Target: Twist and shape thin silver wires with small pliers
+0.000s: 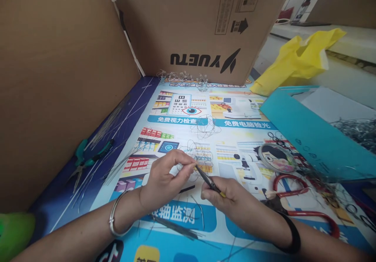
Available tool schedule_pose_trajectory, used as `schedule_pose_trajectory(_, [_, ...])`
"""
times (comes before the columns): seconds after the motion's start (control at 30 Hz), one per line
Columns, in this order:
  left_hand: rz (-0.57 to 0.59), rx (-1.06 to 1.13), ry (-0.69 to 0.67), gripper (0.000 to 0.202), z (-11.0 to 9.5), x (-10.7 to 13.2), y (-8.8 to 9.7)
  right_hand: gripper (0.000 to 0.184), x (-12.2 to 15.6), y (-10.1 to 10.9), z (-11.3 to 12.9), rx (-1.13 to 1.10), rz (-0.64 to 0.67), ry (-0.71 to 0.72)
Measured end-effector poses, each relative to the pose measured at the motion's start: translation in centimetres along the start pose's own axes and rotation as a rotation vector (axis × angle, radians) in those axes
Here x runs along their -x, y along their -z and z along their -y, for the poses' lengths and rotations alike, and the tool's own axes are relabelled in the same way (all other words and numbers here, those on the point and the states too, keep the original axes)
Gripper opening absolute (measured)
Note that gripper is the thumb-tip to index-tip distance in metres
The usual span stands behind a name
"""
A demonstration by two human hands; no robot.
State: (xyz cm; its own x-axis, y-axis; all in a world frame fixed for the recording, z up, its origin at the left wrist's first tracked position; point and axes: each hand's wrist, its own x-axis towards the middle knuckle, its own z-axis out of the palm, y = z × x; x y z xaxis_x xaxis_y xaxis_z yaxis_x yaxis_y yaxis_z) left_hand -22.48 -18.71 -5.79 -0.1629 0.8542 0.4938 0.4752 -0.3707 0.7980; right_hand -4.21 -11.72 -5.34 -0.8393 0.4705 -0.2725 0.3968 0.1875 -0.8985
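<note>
My left hand [164,179] pinches a thin bent wire piece [188,167] between thumb and fingers over a printed poster mat [235,136]. My right hand [226,197] is closed round small dark pliers [209,180], whose tip meets the wire at my left fingertips. A silver bangle sits on my left wrist, a black band on my right. Several finished wire loops [205,127] lie on the mat just beyond my hands.
Green-handled pliers [85,158] and straight wire lengths [123,164] lie at left. Red-handled cutters [296,199] rest at right beside a teal box lid [311,136] and a wire heap [358,131]. Cardboard boxes [199,27] wall off the back and left. A yellow bag [299,58] lies behind.
</note>
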Motion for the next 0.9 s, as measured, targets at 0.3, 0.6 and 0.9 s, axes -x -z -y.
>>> schedule_pose_trajectory(0.3, [0.029,0.24,0.228,0.009,-0.4,-0.2,0.1,0.025,0.1,0.5,0.0,0.164,0.0,0.008])
schedule_pose_trajectory(0.6, [0.085,0.513,0.353,0.013,-0.4,-0.8,-0.1,0.027,0.4,1.1,0.2,0.327,-0.009,0.027])
schedule_pose_trajectory(0.9, [0.018,0.458,0.373,0.012,-0.3,-1.0,-0.1,0.03,0.2,1.5,0.3,0.298,-0.03,0.01])
